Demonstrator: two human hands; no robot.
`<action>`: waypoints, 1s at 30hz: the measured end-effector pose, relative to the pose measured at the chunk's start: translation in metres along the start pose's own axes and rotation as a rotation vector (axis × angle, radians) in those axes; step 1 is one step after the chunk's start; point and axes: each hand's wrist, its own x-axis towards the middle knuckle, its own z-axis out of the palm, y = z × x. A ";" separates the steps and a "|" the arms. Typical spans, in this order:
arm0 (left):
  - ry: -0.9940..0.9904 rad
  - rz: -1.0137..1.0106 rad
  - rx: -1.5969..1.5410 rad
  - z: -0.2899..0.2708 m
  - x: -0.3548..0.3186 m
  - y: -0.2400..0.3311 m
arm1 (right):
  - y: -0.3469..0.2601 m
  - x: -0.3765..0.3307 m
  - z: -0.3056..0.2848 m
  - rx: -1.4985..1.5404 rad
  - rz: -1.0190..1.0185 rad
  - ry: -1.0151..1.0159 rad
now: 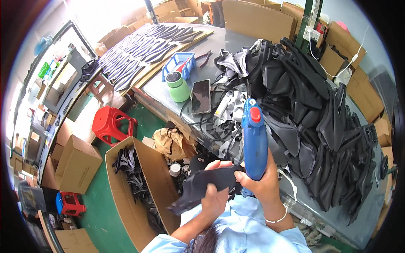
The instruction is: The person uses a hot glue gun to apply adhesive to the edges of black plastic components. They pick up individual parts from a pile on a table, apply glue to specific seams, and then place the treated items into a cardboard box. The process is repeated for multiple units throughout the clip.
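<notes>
My left hand (pixel 214 201) grips a black curved padded piece (pixel 201 185), its thumb across the front and the fingertips showing over the top edge. In my right hand (pixel 268 189) is a blue handheld power tool (pixel 254 147) with a red switch, its narrow tip pointing away from me. The right thumb also touches the right end of the black piece. To the right, a large heap of black molded pieces (pixel 295 109) covers the grey table (pixel 158 86). Light grey scraps (pixel 230 118) lie left of the tool.
A green bottle (pixel 179 89), a phone (pixel 201 97), a blue basket (pixel 184 63) and pliers (pixel 206 59) stand or lie on the table. Rows of dark pieces (pixel 143 52) fill a board beyond. An open carton (pixel 122 198) and a red stool (pixel 110 123) are at left.
</notes>
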 end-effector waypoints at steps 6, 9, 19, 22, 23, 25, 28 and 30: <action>0.082 0.215 -0.012 -0.014 0.022 0.033 | -0.003 -0.019 0.000 -0.432 -0.059 -0.186; 0.066 0.359 -0.077 -0.005 0.034 0.048 | 0.017 -0.036 -0.003 -0.617 -0.197 -0.261; 0.089 0.525 -0.012 -0.018 0.036 0.048 | 0.016 -0.042 0.008 -0.638 -0.337 -0.357; 0.054 0.514 0.028 -0.024 0.037 0.046 | 0.015 -0.042 0.006 -0.666 -0.350 -0.343; 0.047 0.516 0.043 -0.026 0.034 0.048 | 0.014 -0.042 0.007 -0.672 -0.356 -0.349; 0.012 0.504 0.131 -0.034 0.033 0.054 | 0.011 -0.041 0.007 -0.680 -0.370 -0.349; 0.027 0.368 0.186 -0.032 0.031 0.071 | 0.017 -0.041 0.003 -0.674 -0.371 -0.339; 0.034 0.259 0.178 -0.035 0.031 0.083 | 0.021 -0.042 -0.001 -0.704 -0.373 -0.330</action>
